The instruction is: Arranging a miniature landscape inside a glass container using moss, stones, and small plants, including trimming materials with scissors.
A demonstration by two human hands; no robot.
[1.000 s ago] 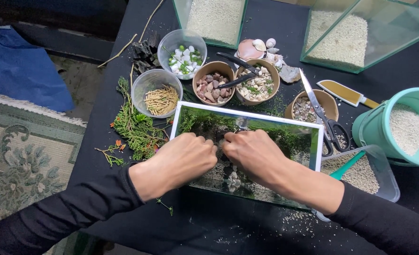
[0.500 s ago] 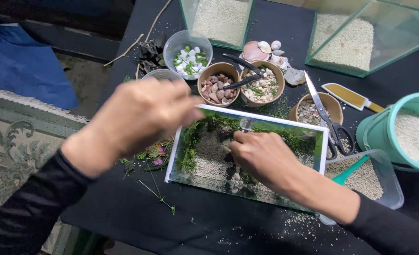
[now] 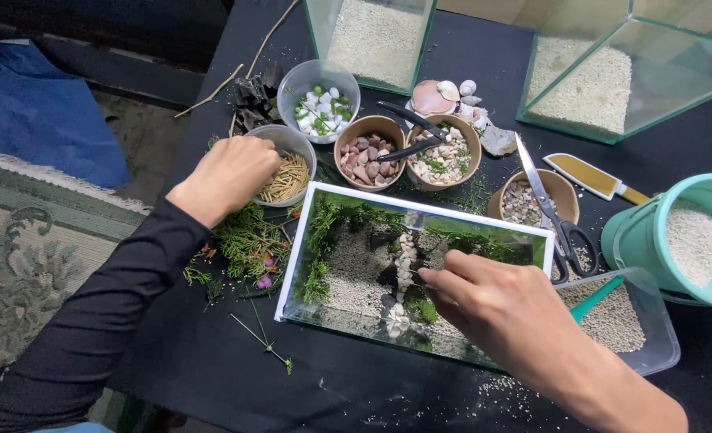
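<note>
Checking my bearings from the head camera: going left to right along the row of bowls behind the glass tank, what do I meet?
Clear bowl of thin sticks → brown bowl of reddish pebbles → brown bowl of pale gravel → scissors → mint-green bucket.

— What is the left hand (image 3: 229, 172) reaching into?
— A clear plastic cup (image 3: 283, 152) of thin tan sticks, fingertips over its rim.
— And by the right hand (image 3: 504, 309)?
— A shallow glass tank (image 3: 308, 210) under its fingers, holding pale sand, green sprigs and a white pebble line (image 3: 404, 261) just left of the fingertips.
</note>
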